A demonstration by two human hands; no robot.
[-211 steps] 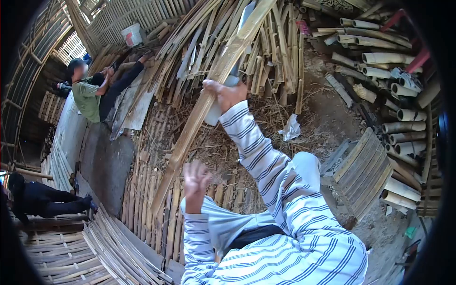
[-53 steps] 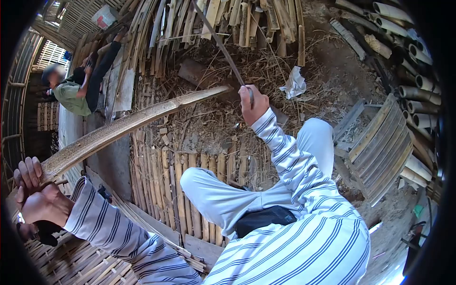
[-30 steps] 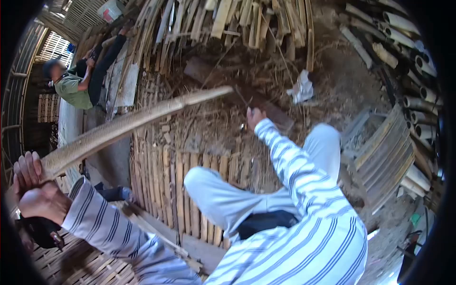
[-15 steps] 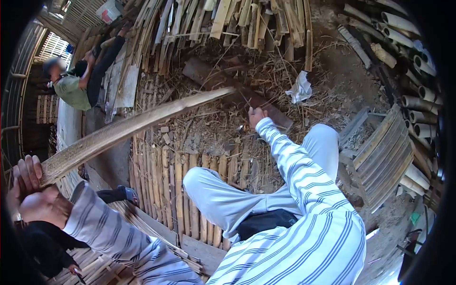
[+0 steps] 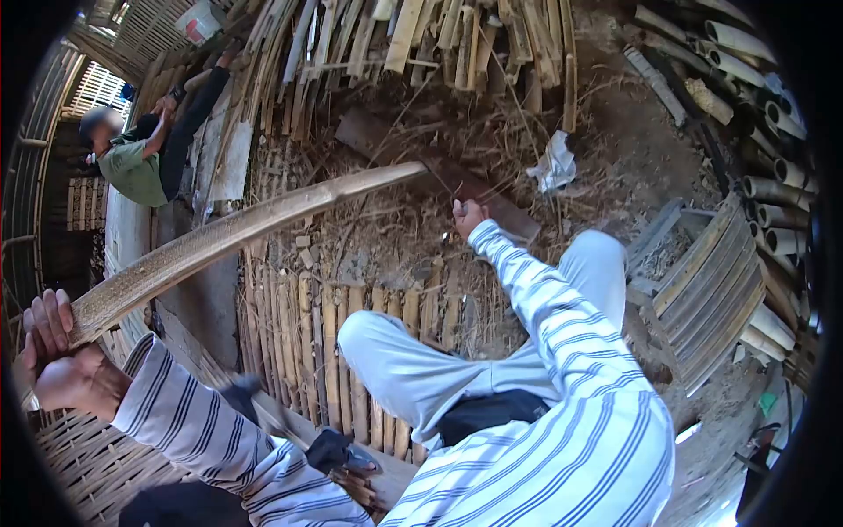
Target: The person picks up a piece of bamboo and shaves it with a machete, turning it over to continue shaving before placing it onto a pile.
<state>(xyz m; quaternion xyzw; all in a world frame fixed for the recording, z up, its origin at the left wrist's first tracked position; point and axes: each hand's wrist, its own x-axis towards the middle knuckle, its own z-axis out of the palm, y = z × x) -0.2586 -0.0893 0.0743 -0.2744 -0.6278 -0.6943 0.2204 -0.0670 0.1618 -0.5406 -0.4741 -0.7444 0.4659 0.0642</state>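
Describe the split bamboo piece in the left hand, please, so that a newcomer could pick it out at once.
Start at the heap of bamboo strips topping the view. Below it, the split bamboo piece slants from the left hand, at far left, up toward the right hand. Unlike the heaped strips, it is a single piece, held at one end.

- one bamboo strip (image 5: 237, 230) lies against the left fingers (image 5: 50, 321);
- one white sheet (image 5: 554, 163) lies right of the right fingers (image 5: 459, 209);
- one bucket (image 5: 201, 22) is well beyond both
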